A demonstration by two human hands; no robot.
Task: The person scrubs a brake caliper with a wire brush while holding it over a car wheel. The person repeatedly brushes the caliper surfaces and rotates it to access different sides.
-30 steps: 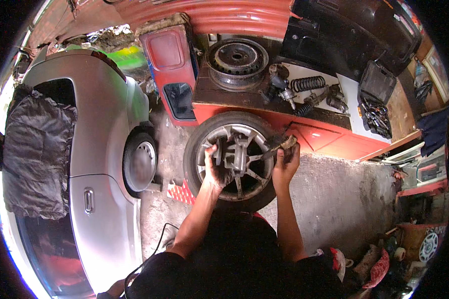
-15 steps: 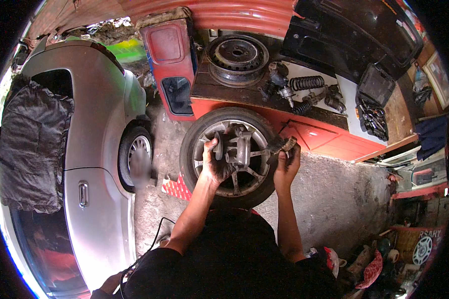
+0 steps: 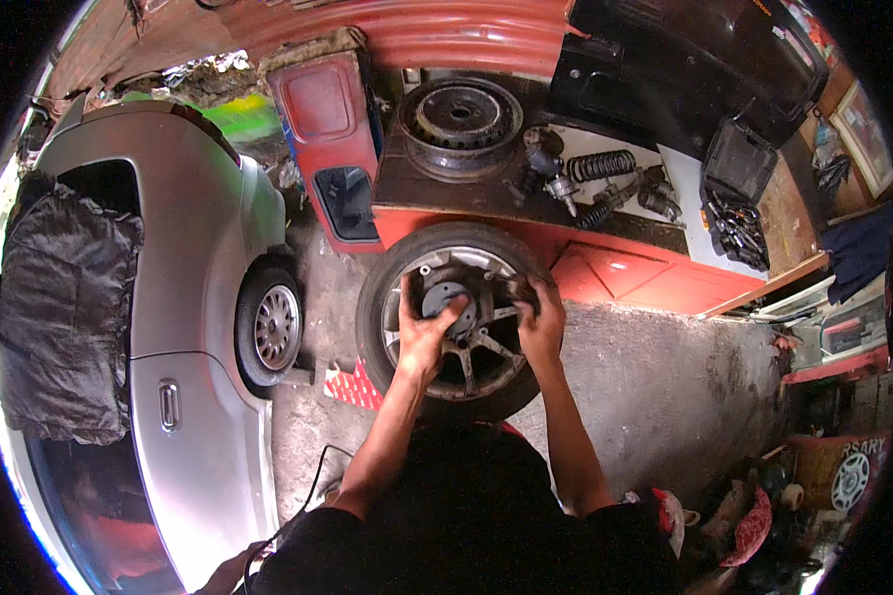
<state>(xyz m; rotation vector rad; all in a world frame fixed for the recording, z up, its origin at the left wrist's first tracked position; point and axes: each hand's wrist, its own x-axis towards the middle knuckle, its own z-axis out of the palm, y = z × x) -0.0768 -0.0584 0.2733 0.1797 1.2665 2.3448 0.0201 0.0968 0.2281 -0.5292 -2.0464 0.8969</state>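
My left hand point(image 3: 422, 339) grips a grey metal part that looks like a brake caliper point(image 3: 437, 299), its thumb laid across a rounded face with small holes. Close on its right, my right hand point(image 3: 543, 322) is closed with curled fingers around a dark brush point(image 3: 514, 287), mostly hidden by the fingers and blurred. Both hands are above a spoked alloy wheel with its tyre point(image 3: 387, 258), which lies in front of me. The held part covers much of the wheel's middle.
Beyond the wheel stands a red cabinet point(image 3: 655, 277) bearing a bare steel rim point(image 3: 461, 124), coil springs point(image 3: 602, 166) and an open tool case point(image 3: 739, 198). A silver car point(image 3: 193, 288) is at the left. Assorted clutter, including a red cloth point(image 3: 747, 531), lies at lower right.
My right hand has come left and inward with the brush, close to the held part. The caliper has turned in my left hand, now showing a rounded face.
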